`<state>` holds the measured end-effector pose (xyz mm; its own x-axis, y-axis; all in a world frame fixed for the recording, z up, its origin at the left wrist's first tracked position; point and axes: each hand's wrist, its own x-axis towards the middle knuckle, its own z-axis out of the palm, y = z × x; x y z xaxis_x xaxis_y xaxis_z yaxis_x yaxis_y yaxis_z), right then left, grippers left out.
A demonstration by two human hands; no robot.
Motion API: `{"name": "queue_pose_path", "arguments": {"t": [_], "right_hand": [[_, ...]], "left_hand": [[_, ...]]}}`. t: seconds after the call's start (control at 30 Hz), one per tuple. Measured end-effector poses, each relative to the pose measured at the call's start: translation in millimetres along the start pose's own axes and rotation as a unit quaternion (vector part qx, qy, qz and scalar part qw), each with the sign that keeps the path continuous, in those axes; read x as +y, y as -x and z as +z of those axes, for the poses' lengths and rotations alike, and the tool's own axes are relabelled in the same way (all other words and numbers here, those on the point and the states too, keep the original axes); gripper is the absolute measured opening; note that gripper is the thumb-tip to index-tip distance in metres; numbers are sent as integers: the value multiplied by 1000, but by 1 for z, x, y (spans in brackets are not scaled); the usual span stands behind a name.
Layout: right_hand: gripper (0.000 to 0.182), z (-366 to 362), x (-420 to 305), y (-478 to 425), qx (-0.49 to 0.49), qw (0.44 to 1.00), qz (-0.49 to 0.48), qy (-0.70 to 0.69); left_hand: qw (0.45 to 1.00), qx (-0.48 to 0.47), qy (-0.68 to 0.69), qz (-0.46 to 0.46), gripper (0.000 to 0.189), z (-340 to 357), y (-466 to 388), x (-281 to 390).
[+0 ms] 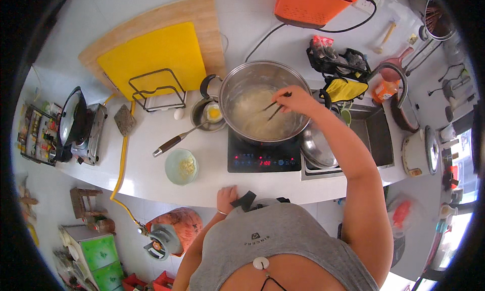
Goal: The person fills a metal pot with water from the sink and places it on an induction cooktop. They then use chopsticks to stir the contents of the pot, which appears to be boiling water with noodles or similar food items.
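Over a large stainless-steel pot [265, 65], my right hand [292, 98] grips a pair of dark chopsticks [276, 110], whose tips point down at the cloudy liquid [253, 113] inside. Pale strands, possibly noodles, show in that liquid. Beneath the pot is a black induction cooker [261, 156] with a lit red display. My left hand [227, 197] rests at the counter's front edge, with no object visible in it. To its upper left stands a pale green bowl [172, 166] holding chopped pale bits [187, 167].
A ladle [170, 145] with a cracked egg [214, 113] in its bowl lies across a small metal pot [197, 115]. A whole egg [179, 114] sits nearby. Right of the cooker are a metal lid [320, 145] and a sink [373, 135]. A yellow hose [122, 170] crosses the counter's left side.
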<state>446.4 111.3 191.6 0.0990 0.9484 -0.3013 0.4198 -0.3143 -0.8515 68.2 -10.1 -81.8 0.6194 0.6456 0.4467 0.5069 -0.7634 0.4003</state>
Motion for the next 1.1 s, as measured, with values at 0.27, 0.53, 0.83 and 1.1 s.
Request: {"name": "queue_pose_path", "arguments": {"t": [0.27, 0.53, 0.83, 1.1], "right_hand": [[21, -38, -13, 32, 125, 990, 21, 60], [19, -29, -22, 83, 231, 969, -62, -60], [19, 18, 0, 127, 283, 928, -121, -208], [19, 52, 28, 135, 333, 917, -166, -142]], "left_hand": [[1000, -12, 5, -10, 40, -1, 0, 2], [1000, -14, -14, -5, 40, 1, 1, 0], [1000, -19, -24, -2, 40, -3, -1, 1], [999, -24, -23, -11, 38, -4, -3, 5]]}}
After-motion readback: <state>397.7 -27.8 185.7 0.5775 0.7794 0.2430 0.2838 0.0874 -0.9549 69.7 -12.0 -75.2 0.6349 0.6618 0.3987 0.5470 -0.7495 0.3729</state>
